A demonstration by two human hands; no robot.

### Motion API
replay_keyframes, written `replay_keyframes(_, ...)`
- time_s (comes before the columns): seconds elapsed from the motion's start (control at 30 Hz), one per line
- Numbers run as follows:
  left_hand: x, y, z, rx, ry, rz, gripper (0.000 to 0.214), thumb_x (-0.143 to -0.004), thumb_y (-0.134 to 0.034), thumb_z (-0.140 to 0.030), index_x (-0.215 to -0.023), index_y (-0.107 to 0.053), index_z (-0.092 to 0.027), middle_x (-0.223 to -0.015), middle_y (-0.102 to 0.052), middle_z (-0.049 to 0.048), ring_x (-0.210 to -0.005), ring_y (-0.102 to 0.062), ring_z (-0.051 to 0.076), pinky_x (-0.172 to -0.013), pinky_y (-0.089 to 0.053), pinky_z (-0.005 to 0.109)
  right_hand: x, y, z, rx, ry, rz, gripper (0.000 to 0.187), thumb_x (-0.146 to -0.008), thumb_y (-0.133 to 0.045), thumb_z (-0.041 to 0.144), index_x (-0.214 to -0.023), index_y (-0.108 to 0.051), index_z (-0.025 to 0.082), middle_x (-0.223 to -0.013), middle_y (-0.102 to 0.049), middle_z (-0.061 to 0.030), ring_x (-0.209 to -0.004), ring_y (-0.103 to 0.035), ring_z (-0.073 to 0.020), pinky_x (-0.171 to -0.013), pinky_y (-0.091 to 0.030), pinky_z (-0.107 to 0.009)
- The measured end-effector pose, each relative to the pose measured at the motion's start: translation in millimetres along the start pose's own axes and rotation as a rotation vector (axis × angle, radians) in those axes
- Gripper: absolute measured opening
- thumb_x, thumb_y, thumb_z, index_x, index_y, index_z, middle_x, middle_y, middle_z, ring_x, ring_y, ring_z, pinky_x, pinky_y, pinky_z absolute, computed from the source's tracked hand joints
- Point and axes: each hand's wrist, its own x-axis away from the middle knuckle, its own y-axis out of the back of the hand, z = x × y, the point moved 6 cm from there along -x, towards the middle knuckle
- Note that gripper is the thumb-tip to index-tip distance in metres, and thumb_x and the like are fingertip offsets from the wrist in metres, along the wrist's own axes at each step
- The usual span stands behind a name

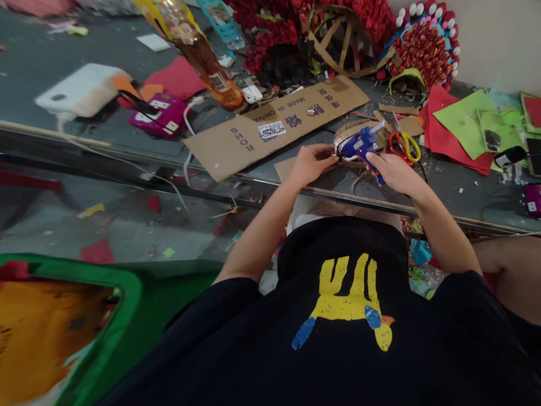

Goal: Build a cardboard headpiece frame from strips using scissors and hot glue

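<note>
Blue glue gun (354, 146) held above littered table (448, 186)

A person's right hand (396, 172) had its fingers closed on the handle of a blue glue gun, the thumb near the top of the grip. The left hand (310, 164) was at the opposite end, its fingers drawn close together by the nozzle; whether they pinched a small pale piece there could not be told. The tool lay between the two sets of fingers, near the front edge of the table. It looked light, stiff and hard-shelled, likely smooth enough to twist in a loose grip. The handle, under the right fingers, appeared the sound place to take hold; the nozzle, possibly hot, seemed best left untouched. The body was deep blue with a pale label on its side, and a translucent glue stick (376, 127) jutted from the rear, just beyond the right thumb. Scissors (411, 149) with red and yellow handles lay just past the right fingers, while a long printed cardboard strip (249, 148) stretched beyond the left ones.
</note>
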Motion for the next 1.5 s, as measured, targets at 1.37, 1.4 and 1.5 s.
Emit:
replay_keyframes(1.37, -1, 3.0, -2, -0.108, -0.060, -0.005, 0.034, -0.073, -0.069, -0.034, -0.100, -0.070, -0.014, -0.099, -0.072, 0.0068, -0.092, -0.066, 0.020, -0.088, -0.052, 0.034, 24, 53, -35, 0.076, 0.092, -0.318, 0.046, -0.088, -0.041, 0.060, -0.074, -0.058, 0.020, -0.060, -0.054, 0.0002, -0.064, -0.055, -0.0162, -0.066, -0.044, -0.029)
replay_keyframes(1.4, 0, 3.4, -4, -0.128, -0.069, -0.007, 0.033, -0.073, -0.068, -0.035, -0.099, -0.070, -0.014, -0.099, -0.072, 0.0068, -0.092, -0.066, 0.020, -0.089, -0.052, 0.034, 27, 59, -42, 0.046, 0.084, -0.358, 0.046, -0.087, -0.041, 0.062, -0.074, -0.058, 0.021, -0.060, -0.053, 0.0005, -0.062, -0.054, -0.0158, -0.064, -0.044, -0.029)
replay_keyframes(1.5, 1, 4.7, -9, -0.190, -0.087, -0.013, 0.032, -0.074, -0.068, -0.037, -0.096, -0.071, -0.015, -0.102, -0.072, 0.0073, -0.094, -0.065, 0.020, -0.089, -0.051, 0.032, 33, 77, -61, -0.001, 0.026, -0.479, 0.049, -0.087, -0.036, 0.064, -0.074, -0.056, 0.021, -0.059, -0.052, 0.0002, -0.057, -0.052, -0.0154, -0.060, -0.044, -0.029)
